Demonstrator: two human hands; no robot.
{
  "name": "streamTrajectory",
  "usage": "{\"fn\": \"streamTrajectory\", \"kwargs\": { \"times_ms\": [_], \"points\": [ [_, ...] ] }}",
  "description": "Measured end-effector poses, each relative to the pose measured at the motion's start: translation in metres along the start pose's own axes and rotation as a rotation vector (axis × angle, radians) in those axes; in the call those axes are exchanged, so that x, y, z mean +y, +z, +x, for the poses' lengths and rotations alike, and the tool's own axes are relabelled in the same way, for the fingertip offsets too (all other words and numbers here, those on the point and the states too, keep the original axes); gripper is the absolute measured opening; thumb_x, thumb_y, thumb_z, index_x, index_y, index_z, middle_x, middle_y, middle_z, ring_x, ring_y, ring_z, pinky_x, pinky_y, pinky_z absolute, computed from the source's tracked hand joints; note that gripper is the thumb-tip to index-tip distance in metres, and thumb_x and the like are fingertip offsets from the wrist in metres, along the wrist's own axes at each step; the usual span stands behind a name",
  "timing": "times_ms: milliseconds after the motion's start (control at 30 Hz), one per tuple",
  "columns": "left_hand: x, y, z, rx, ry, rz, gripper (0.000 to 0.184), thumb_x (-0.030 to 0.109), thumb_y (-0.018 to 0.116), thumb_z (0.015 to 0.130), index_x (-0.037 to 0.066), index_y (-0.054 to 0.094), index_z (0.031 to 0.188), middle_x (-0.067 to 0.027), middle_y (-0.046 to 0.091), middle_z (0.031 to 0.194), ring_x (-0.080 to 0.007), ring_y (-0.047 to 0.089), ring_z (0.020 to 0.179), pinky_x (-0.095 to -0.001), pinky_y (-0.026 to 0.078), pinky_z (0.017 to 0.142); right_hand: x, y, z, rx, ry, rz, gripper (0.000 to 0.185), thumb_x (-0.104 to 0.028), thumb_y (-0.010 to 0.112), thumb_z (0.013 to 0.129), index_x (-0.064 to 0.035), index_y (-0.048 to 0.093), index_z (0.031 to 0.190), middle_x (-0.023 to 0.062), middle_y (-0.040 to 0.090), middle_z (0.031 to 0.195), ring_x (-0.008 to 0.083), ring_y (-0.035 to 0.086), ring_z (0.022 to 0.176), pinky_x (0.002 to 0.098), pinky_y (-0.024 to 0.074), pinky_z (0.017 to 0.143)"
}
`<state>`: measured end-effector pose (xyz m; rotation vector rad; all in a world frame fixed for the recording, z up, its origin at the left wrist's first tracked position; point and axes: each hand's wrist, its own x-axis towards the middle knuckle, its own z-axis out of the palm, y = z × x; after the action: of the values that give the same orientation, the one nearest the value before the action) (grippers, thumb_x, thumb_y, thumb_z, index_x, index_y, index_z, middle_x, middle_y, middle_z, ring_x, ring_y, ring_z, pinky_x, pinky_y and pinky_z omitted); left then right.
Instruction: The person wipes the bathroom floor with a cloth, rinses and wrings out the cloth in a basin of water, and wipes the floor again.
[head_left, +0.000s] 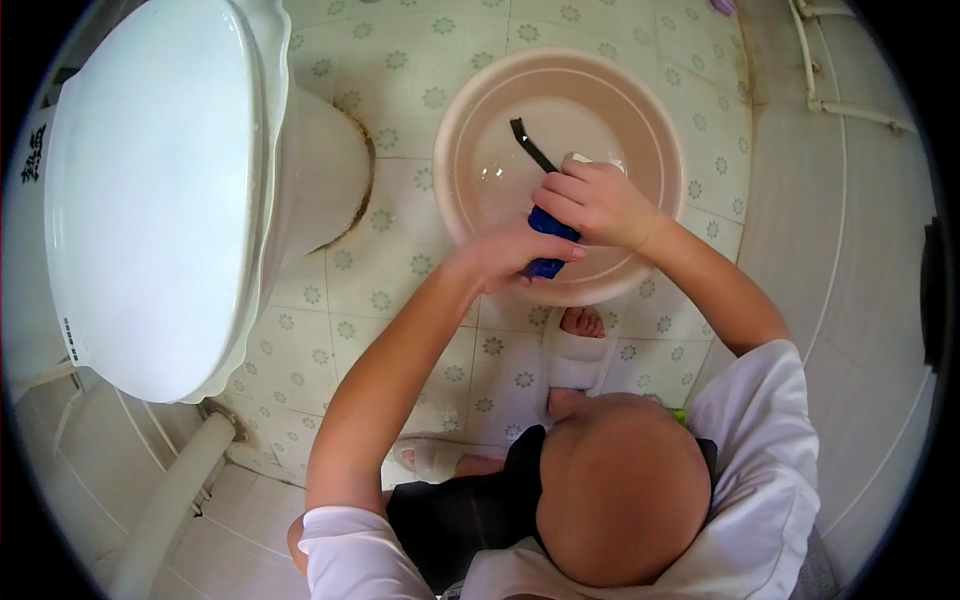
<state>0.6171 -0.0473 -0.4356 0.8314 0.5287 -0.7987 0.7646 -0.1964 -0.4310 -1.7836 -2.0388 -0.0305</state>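
A bare knee (622, 490) was nearest, and beyond it both hands were above the near part of the basin (446, 190), which seemed to hold shallow water. There, between them, was the blue thing (553, 224). The left hand (500, 252) had its fingers clamped on it, thumb across; the right hand (600, 203) had fingers bent together, clamped, it seemed, on the strip (532, 145), which pointed far left. It was wise to keep the left grip firm, move the right gently, and stay over the basin for drips.
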Motion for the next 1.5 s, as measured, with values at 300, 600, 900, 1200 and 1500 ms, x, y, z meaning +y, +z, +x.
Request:
{"fn": "streamTrajectory", "kwargs": {
  "times_ms": [300,600,900,1200,1500],
  "points": [
    [0.02,-0.011,0.022,0.446,0.176,1.085,0.046,0.038,0.089,0.062,0.005,0.076,0.092,-0.0184,0.077,0.097,-0.036,0.074,0.086,-0.041,0.061,0.08,-0.001,0.004,0.013,-0.403,0.248,-0.03,0.026,-0.022,0.077,0.071,-0.0096,0.067,0.092,0.0097,0.069,0.087,0.0314,0.072,0.077,0.0446,0.0578,0.064],
    [0.029,0.006,0.016,0.706,0.106,1.38,0.026,0.022,0.077,0.081,0.011,0.078,0.105,-0.0148,0.078,0.1,-0.0343,0.076,0.099,-0.0448,0.062,0.085,-0.002,0.028,0.008,-0.373,0.515,0.076,0.031,-0.02,0.079,0.065,-0.0067,0.066,0.09,0.0144,0.072,0.089,0.0383,0.072,0.083,0.0491,0.0587,0.071],
    [0.0,-0.003,0.038,0.904,0.488,1.452,0.041,0.026,0.087,0.075,0.011,0.071,0.11,-0.0128,0.076,0.108,-0.0334,0.076,0.1,-0.0458,0.062,0.082,-0.003,0.03,0.001,-0.307,0.695,0.131,0.034,-0.019,0.081,0.065,-0.0091,0.065,0.093,0.0136,0.072,0.093,0.0394,0.072,0.084,0.0506,0.0577,0.072],
    [0.006,-0.016,0.029,0.376,0.104,0.269,0.035,0.024,0.078,0.081,0.005,0.067,0.11,-0.0085,0.07,0.086,-0.0201,0.068,0.067,-0.0323,0.052,0.053,0.0,0.003,-0.012,0.058,0.411,0.034,0.054,-0.012,0.077,0.077,-0.0186,0.064,0.129,0.0125,0.063,0.138,0.0379,0.06,0.131,0.0495,0.0533,0.103],
    [-0.028,0.022,0.0,-0.392,-0.007,-0.476,0.027,0.022,0.073,0.09,0.004,0.065,0.107,-0.0076,0.063,0.079,-0.0101,0.045,0.048,-0.0226,0.032,0.041,0.006,0.012,-0.018,0.309,-0.144,0.041,0.039,-0.017,0.071,0.089,-0.0186,0.067,0.128,0.0159,0.066,0.137,0.034,0.069,0.12,0.0478,0.058,0.094]
  ]
}}
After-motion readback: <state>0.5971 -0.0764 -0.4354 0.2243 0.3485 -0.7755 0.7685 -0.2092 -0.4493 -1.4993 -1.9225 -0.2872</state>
